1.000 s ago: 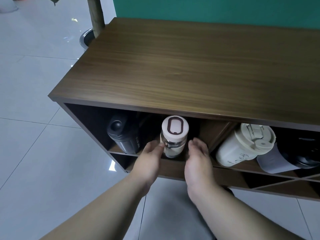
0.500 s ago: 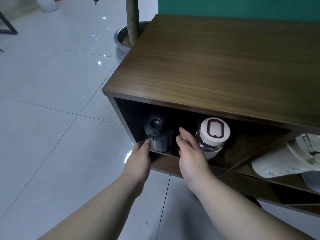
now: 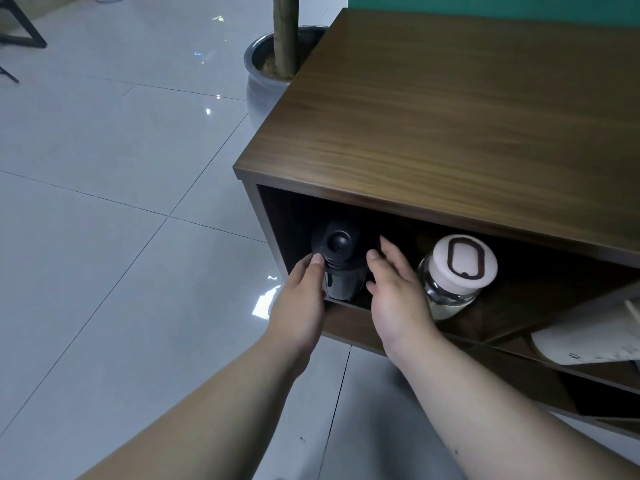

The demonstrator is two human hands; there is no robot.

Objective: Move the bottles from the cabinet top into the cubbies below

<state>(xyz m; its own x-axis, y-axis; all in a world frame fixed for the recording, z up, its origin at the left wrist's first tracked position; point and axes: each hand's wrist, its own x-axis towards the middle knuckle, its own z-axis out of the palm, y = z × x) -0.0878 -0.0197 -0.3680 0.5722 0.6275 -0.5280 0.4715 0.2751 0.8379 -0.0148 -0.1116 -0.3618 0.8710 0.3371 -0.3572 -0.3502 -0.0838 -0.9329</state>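
A black bottle (image 3: 341,268) lies in the leftmost cubby of the wooden cabinet (image 3: 450,116), its cap facing me. My left hand (image 3: 301,306) is against the bottle's left side, thumb on the cap's rim and fingers hidden underneath. My right hand (image 3: 398,296) is on the bottle's right side with its fingers apart, fingertips at or just off the bottle. A glass bottle with a white lid (image 3: 460,265) lies in the cubby to the right, untouched. No bottles stand on the visible part of the cabinet top.
A white cup (image 3: 588,344) lies in a cubby at the right edge, partly cut off. A grey plant pot (image 3: 258,88) with a trunk stands on the tiled floor at the cabinet's far left corner. A black frame leg (image 3: 24,32) is at the top left.
Both hands left the glass bottle and shifted left to the black bottle. My view swung left, so the cabinet now sits further right.
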